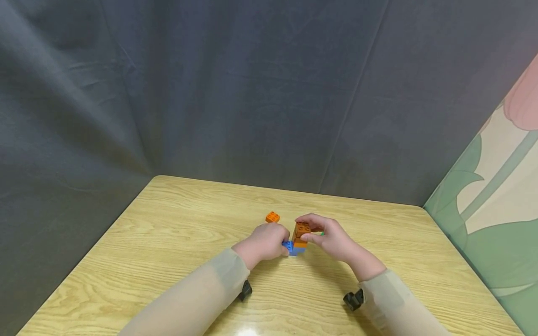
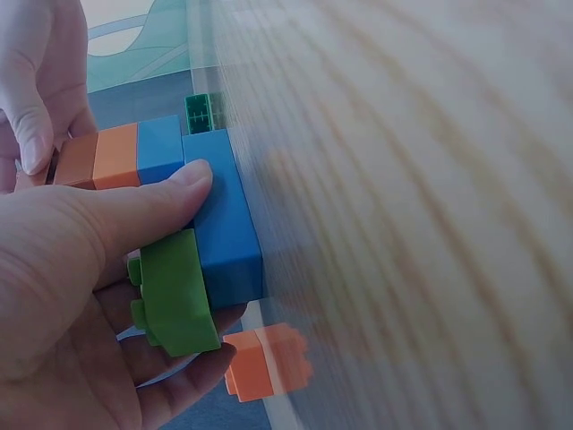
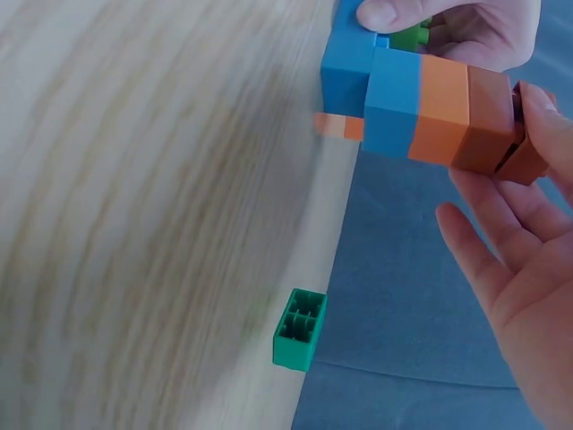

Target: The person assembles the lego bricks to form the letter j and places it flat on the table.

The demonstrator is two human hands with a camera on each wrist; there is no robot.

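A stack of toy building bricks stands on the table between both hands. At its bottom is a long blue brick with a light green brick on one end. On the other end rise a blue brick, an orange brick and a brown brick. My left hand grips the base, thumb against the long blue brick and fingers around the green one. With thumb and fingers, my right hand pinches another brown brick at the top, tilted, with a dark gap below it.
Beyond the left hand, a loose orange brick sits on the wooden table. A dark green brick lies on its side, its hollow underside showing. Dark curtain hangs behind the table.
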